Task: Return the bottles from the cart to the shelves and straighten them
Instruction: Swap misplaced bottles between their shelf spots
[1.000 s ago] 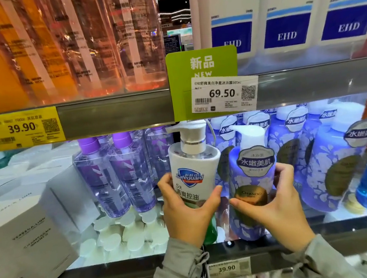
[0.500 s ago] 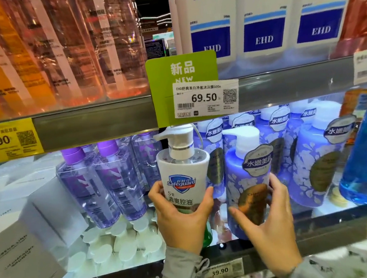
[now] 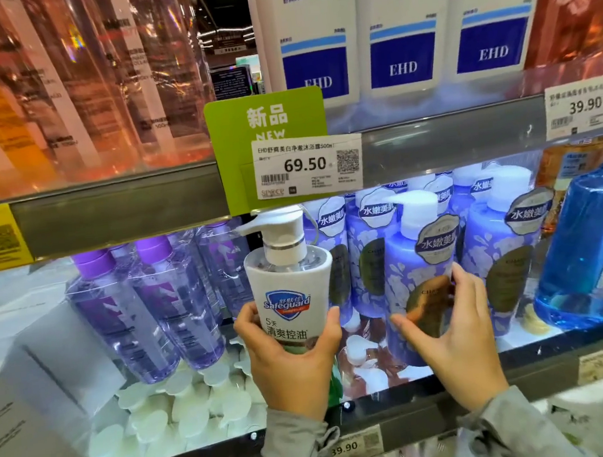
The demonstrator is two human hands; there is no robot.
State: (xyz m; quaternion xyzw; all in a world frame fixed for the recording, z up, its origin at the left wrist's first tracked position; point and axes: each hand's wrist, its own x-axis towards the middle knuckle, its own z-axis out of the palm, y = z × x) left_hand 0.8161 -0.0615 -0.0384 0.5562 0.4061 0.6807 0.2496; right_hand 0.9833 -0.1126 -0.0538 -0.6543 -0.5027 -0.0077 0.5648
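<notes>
My left hand point(image 3: 291, 362) grips a white Safeguard pump bottle point(image 3: 290, 284) by its lower half and holds it upright in front of the middle shelf point(image 3: 526, 365). My right hand point(image 3: 454, 335) curls round the front purple flowered pump bottle point(image 3: 420, 272), which stands on the shelf just right of the Safeguard bottle. More purple flowered bottles point(image 3: 504, 245) stand behind and to the right of it.
Clear violet bottles point(image 3: 160, 308) lean at the left above white caps point(image 3: 184, 405), with white boxes point(image 3: 25, 395) further left. A blue bottle point(image 3: 600, 247) stands at the right. White EHD bottles point(image 3: 399, 31) fill the upper shelf, with a green "NEW" tag point(image 3: 267, 121) hanging from its edge.
The view has shifted right. My right hand has turned the purple bottle so its label faces more to the right, and its fingers have loosened. The Safeguard bottle stays in my left hand.
</notes>
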